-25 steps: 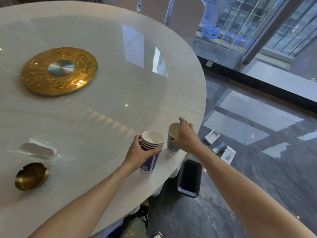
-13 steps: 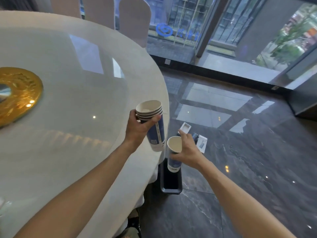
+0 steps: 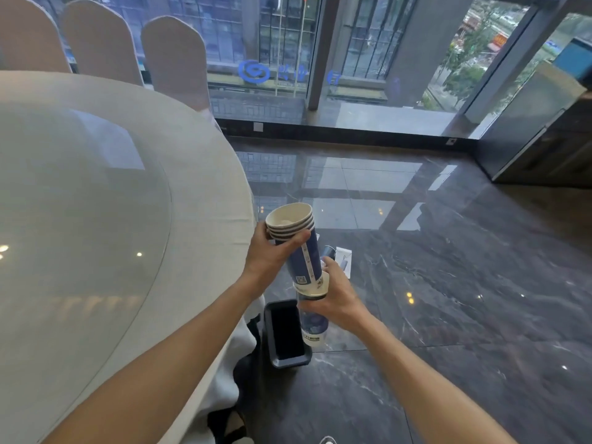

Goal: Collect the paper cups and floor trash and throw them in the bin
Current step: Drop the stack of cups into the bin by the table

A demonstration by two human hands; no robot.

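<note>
Holding the cup stack (image 3: 296, 241) in our left hand (image 3: 272, 254), we grip a single cup (image 3: 312, 318) beneath it with our right hand (image 3: 336, 299) (past the desk (image 3: 192, 219) edge, above the bin (image 3: 286, 334)).

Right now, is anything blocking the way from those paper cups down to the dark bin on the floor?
Nothing visible does. The blue-and-white paper cups are held just above the dark rectangular bin, whose open mouth is uncovered beside the white round table.

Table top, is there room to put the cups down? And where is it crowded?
Yes. The table is bare from its near edge back to the chairs. The dark floor toward the window is open too. It is crowded beside the bin: both hands hold cups there, with floor trash just beyond.
</note>
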